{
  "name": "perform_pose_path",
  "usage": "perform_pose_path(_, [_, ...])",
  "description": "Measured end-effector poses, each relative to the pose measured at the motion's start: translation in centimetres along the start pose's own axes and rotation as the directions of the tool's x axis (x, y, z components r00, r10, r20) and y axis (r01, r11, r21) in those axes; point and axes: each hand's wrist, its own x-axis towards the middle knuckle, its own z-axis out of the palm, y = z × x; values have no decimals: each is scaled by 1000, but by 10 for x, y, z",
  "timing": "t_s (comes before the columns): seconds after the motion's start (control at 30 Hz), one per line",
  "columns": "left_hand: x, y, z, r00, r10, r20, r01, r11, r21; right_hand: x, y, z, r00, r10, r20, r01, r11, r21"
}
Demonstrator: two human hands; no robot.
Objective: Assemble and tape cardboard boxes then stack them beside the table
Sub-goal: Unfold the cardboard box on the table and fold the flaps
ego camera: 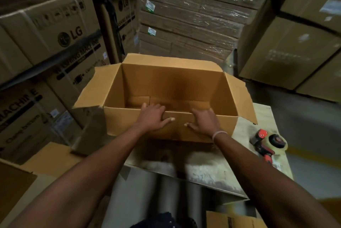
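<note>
At the far left, shelves hold large printed appliance cartons [46,30], and low on that side flat cardboard sheets [49,161] lie beside the table. The open cardboard box [171,83] stands on the table [208,168], with its left part over the table edge and its top flaps spread outward. It looks empty, so I judge it light, stiff along the folds, but easy to bend in the walls. The left hand [153,118] and the right hand [204,121] grip the near wall at its top rim: the fingers are hooked inside and the thumbs press on the outside. This rim seems a good place to hold. To the right, a red tape dispenser [267,144] lies on the table, apart from the box. Behind stands a wrapped pile of flat cardboard [193,17], which limits room for pushing forward.
</note>
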Motion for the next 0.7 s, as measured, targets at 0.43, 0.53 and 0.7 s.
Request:
perform_pose_path(0.43, [14,-31,-12,988,-153,20,154,987,-38,-13,-85,8,996,65,58,-67,997,36])
perform_pose_path(0.53, [13,-23,-13,970,-244,16,244,966,-84,-5,-82,-4,982,-7,190,-12,995,96])
perform_pose_path(0.7, [14,12,0,856,-517,-3,488,811,-323,41,-34,-28,954,-53,295,-95,880,466])
